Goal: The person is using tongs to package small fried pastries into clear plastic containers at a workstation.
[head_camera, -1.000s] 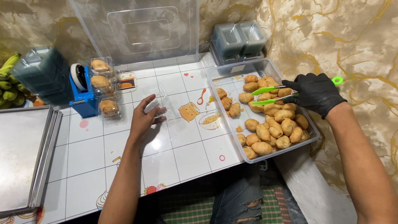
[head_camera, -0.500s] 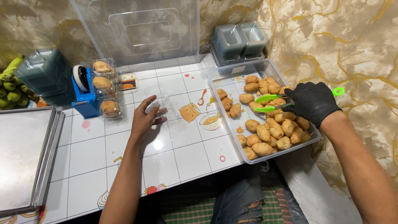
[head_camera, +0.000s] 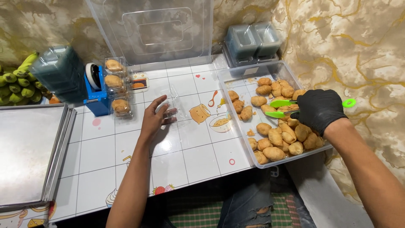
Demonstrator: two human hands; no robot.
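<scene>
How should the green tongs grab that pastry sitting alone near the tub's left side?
Pinch the pastry across its short middle, coming from above with the green tongs. It lies flat and oblong, with bare tub floor around it for the tips.

I see my right hand (head_camera: 319, 109) in a black glove. It holds green tongs (head_camera: 283, 108) over a clear tub (head_camera: 236, 126) full of golden fried snacks (head_camera: 276, 137). The tong tips sit low among the snacks near the middle of the tub. My left hand (head_camera: 155, 119) is bare. It lies flat on an open clear plastic box (head_camera: 172, 109) on the white tiled table (head_camera: 126, 147). Behind that hand three small clear boxes with snacks inside (head_camera: 115, 80) are lined up beside a blue tape holder (head_camera: 96, 90). A metal tray (head_camera: 27, 147) lies on the far left. Green bananas (head_camera: 19, 82) sit in the corner.
</scene>
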